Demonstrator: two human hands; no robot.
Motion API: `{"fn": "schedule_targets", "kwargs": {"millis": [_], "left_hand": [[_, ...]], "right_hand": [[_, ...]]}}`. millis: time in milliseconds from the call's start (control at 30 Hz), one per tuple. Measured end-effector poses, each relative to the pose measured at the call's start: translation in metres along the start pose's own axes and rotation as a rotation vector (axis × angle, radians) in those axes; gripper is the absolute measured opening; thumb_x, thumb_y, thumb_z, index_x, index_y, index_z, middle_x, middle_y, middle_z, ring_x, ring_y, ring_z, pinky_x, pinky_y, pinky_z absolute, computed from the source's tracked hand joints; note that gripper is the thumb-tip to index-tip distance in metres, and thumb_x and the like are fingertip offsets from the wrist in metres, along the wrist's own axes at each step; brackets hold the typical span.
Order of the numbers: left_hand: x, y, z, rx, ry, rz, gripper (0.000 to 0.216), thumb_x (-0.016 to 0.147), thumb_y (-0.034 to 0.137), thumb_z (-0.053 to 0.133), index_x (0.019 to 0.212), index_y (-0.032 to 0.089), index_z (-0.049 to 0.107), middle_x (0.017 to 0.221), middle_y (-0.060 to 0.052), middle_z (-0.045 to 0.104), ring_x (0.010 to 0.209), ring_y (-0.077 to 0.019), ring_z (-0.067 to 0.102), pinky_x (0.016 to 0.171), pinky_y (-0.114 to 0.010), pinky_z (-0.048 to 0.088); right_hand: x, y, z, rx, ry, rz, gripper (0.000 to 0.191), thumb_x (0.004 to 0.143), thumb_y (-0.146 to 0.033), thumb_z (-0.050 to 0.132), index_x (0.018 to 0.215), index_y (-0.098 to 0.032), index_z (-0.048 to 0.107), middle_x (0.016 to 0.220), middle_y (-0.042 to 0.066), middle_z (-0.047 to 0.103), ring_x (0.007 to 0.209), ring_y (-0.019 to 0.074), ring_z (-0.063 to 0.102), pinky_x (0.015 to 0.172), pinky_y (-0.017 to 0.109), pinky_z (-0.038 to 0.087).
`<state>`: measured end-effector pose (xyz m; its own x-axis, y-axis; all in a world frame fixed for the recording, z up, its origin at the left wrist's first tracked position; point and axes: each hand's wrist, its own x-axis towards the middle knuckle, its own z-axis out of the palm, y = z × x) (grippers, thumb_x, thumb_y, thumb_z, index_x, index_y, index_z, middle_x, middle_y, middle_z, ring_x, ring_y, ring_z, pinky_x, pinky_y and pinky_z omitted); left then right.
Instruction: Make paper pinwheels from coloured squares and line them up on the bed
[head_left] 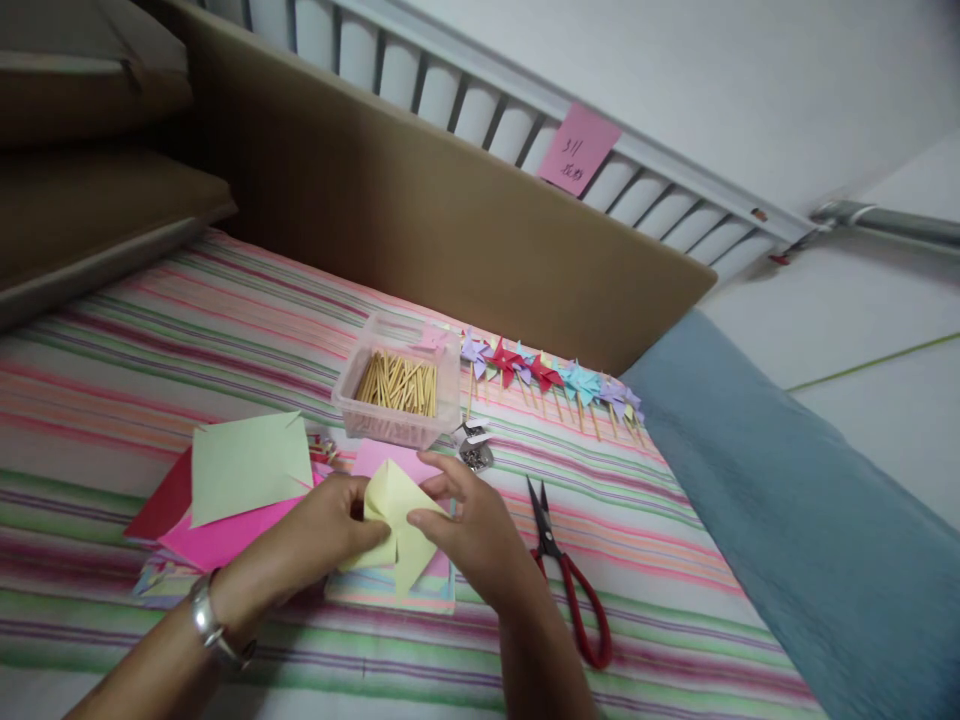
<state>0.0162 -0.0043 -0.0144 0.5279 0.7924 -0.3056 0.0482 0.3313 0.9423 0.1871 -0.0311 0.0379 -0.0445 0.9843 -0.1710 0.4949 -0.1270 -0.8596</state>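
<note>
Both my hands hold a pale yellow paper piece (pixel 395 522), partly folded into pointed flaps, just above the striped cloth. My left hand (pixel 324 535) pinches its left side, a silver watch on that wrist. My right hand (pixel 466 525) pinches its right side with thumb and fingers. Under the paper lies a pink sheet and a small stack of coloured paper (pixel 390 590).
A clear plastic tub of wooden sticks (pixel 397 392) stands behind my hands. Finished paper pinwheels (pixel 551 380) lie in a row to its right. Red-handled scissors (pixel 564 570) lie at right. Green, pink and red sheets (pixel 240 480) lie at left. A small pile of pins (pixel 475 450) sits near the tub.
</note>
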Motion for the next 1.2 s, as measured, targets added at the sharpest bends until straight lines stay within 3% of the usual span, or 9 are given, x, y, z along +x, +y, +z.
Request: {"fn": "schedule_targets", "kwargs": {"millis": [100,233,333,467,600,667,867,1200], "left_hand": [[-0.002,-0.003,0.004,0.049,-0.109,0.03,0.01,0.066,0.014,0.056,0.069,0.016,0.065,0.062,0.004,0.063,0.052,-0.0117,0.05,0.051,-0.023,0.032],[-0.002,-0.002,0.007,0.077,-0.121,0.039,0.015,0.066,0.014,0.056,0.076,0.015,0.066,0.065,0.003,0.064,0.057,-0.0136,0.052,0.054,-0.024,0.035],[0.001,-0.002,0.008,0.097,-0.088,0.075,0.017,0.067,0.015,0.057,0.083,0.015,0.065,0.072,0.001,0.066,0.064,-0.0159,0.057,0.059,-0.026,0.039],[0.005,-0.004,0.006,0.112,-0.019,0.125,0.012,0.068,0.017,0.061,0.08,0.017,0.059,0.073,0.001,0.064,0.07,-0.0182,0.06,0.064,-0.028,0.044],[0.005,0.007,0.003,0.049,0.276,0.175,0.031,0.061,0.02,0.071,0.09,0.019,0.059,0.083,-0.003,0.064,0.079,-0.0213,0.06,0.072,-0.031,0.047],[0.0,0.015,0.005,-0.078,0.349,0.14,0.041,0.061,0.025,0.074,0.099,0.018,0.06,0.088,-0.005,0.066,0.083,-0.0228,0.061,0.074,-0.032,0.047],[-0.008,0.021,0.023,-0.435,0.144,0.04,0.02,0.069,0.029,0.073,0.085,0.017,0.068,0.084,-0.005,0.072,0.08,-0.0206,0.063,0.076,-0.03,0.046],[-0.002,0.009,0.027,-0.538,0.273,0.027,0.022,0.07,0.028,0.072,0.088,0.015,0.07,0.079,-0.006,0.074,0.071,-0.0175,0.062,0.069,-0.027,0.045]], "right_hand": [[0.0,0.005,0.0,0.087,-0.171,0.015,0.056,0.068,-0.01,0.061,0.123,-0.02,0.055,0.082,0.0,0.067,0.069,0.0149,0.061,0.059,0.024,0.046],[0.001,0.01,0.004,0.061,-0.219,-0.012,0.06,0.066,-0.008,0.061,0.125,-0.022,0.054,0.093,0.0,0.067,0.074,0.0148,0.06,0.062,0.022,0.045],[0.002,0.01,0.006,-0.003,-0.179,-0.071,0.058,0.065,-0.006,0.06,0.121,-0.022,0.057,0.103,0.001,0.067,0.085,0.0171,0.061,0.073,0.025,0.047],[0.005,0.012,0.006,0.023,-0.162,-0.082,0.054,0.065,-0.006,0.057,0.117,-0.022,0.059,0.1,0.001,0.067,0.083,0.0177,0.061,0.072,0.026,0.047],[0.01,0.012,0.001,0.106,-0.003,-0.028,0.053,0.064,-0.01,0.06,0.115,-0.02,0.059,0.096,0.001,0.067,0.08,0.0187,0.061,0.069,0.027,0.048],[0.012,0.011,0.0,0.199,0.093,0.02,0.048,0.063,-0.013,0.062,0.111,-0.019,0.061,0.088,0.001,0.068,0.075,0.019,0.061,0.065,0.027,0.048],[0.012,0.005,0.016,0.474,0.212,0.041,0.037,0.063,-0.018,0.065,0.099,-0.018,0.062,0.081,0.001,0.068,0.068,0.0189,0.061,0.06,0.026,0.049],[0.011,0.005,0.043,0.709,0.293,0.013,0.038,0.065,-0.018,0.065,0.103,-0.018,0.059,0.084,0.001,0.068,0.073,0.0172,0.062,0.065,0.026,0.049]]}}
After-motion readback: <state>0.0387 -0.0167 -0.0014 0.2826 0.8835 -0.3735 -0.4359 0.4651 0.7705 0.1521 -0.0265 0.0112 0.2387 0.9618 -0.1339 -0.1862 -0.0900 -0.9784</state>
